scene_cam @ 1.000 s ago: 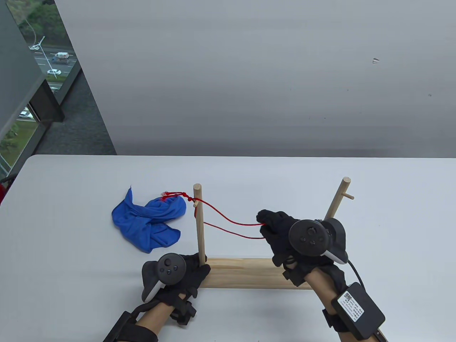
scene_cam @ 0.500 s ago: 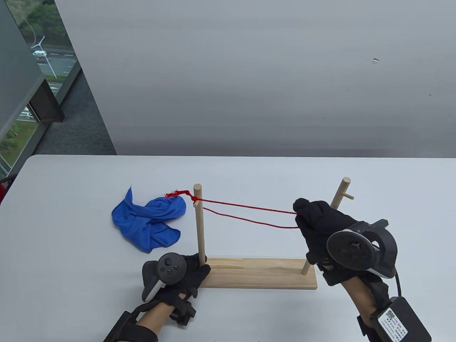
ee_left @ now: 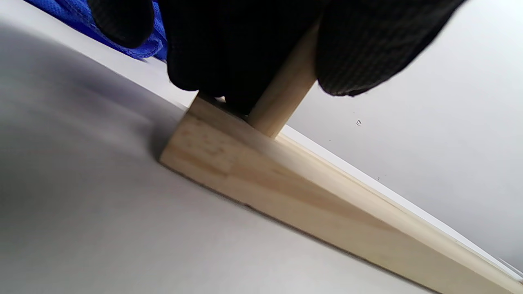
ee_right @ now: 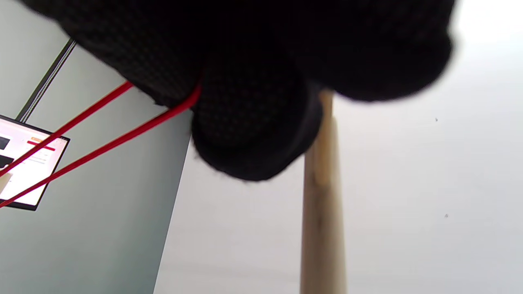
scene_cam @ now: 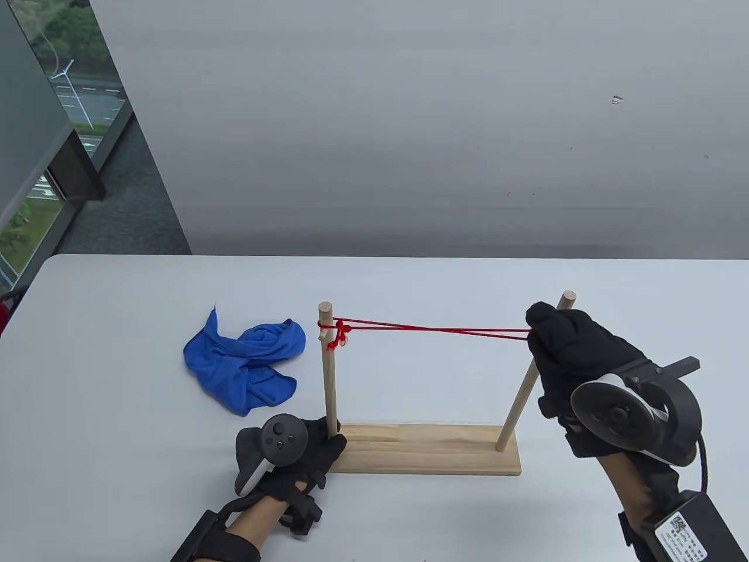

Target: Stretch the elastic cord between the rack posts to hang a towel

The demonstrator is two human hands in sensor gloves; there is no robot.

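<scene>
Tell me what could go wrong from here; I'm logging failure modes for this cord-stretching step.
1. The red cord is taut between the left post and the right hand; if it slips from the fingers before it is looped over the right post, it may snap back.
2. The pull could tip the wooden base if the left hand, which grips the left post's foot, lets go.

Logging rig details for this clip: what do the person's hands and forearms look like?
Both hands, left and right, wear black knit gloves. A round dark tracker with white trim is strapped to the back of each. The forearms are bare, with black wrist straps. A black box with a white QR-code label sits on the right forearm, with a black cable running to it.
</scene>
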